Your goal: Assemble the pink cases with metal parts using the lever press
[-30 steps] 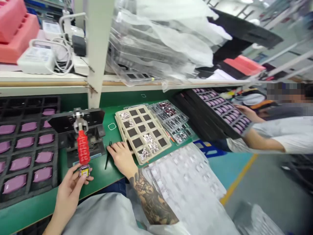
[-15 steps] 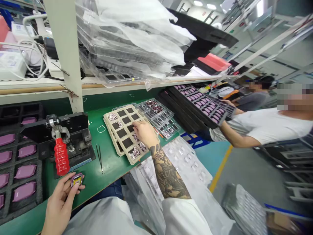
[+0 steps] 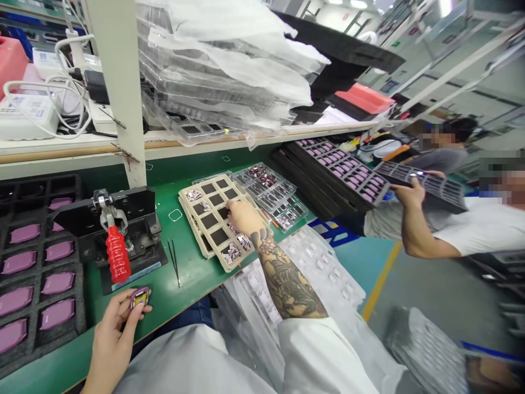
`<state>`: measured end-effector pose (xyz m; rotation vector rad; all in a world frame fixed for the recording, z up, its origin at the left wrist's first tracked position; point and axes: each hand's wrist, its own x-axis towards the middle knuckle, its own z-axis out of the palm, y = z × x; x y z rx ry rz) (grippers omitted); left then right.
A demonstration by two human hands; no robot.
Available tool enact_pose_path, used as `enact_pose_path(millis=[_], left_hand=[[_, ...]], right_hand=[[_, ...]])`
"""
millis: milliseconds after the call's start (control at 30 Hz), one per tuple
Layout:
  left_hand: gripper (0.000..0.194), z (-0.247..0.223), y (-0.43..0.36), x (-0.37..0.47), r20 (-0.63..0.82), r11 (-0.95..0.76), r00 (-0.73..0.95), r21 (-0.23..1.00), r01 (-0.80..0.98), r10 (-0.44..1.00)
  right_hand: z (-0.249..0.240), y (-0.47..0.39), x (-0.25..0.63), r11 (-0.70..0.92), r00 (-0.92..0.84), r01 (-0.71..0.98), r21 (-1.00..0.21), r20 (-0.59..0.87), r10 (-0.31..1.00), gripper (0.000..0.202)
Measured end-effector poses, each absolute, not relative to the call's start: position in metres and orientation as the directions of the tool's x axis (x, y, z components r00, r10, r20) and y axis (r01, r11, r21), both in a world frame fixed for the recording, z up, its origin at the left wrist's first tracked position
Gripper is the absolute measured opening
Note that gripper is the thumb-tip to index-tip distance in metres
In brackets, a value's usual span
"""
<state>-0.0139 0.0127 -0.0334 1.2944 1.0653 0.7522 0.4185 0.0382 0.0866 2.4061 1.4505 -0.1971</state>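
My left hand (image 3: pixel 121 323) pinches a small purple casing (image 3: pixel 140 297) with a yellow part inside, above the front edge of the green bench. My right hand (image 3: pixel 246 220) is over the beige compartment tray (image 3: pixel 219 219), its thumb and fingers drawn together at a middle compartment. Whatever its fingertips hold, if anything, is hidden. Some compartments contain small pale pieces (image 3: pixel 232 253); others show a dark bottom. Black tweezers (image 3: pixel 174 262) lie on the bench between my hands. A black clamp fixture with a red handle (image 3: pixel 117 254) stands just beyond my left hand.
At left, a black foam tray (image 3: pixel 35 334) holds purple casings. Clear plastic trays (image 3: pixel 266 189) lie beyond the beige one. Stacked black trays (image 3: pixel 324 180) stand at right, where a co-worker (image 3: pixel 435 219) holds a grey tray (image 3: pixel 430 189). Wrapped trays (image 3: pixel 221 71) load the shelf above.
The view has shifted slightly, moving the bench rightward in the picture. My left hand keeps its hold on the casing, and my right stays over the beige tray. The co-worker's grey tray has moved right.
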Motion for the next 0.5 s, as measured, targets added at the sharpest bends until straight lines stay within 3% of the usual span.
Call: enact_pose_path(millis=[300,500], left_hand=[[0.047,-0.038,0.018,-0.023,-0.193,0.149,0.444,0.98,0.133,0.875],[0.04,-0.038,0.017,-0.029,-0.169,0.127,0.487,0.985,0.119,0.857]], right_hand=[[0.092,0.047,0.422,-0.418,0.455,0.89,0.18,-0.36,0.814,0.041],[0.089,0.06,0.419,-0.473,0.48,0.874,0.108,-0.335,0.811,0.043]])
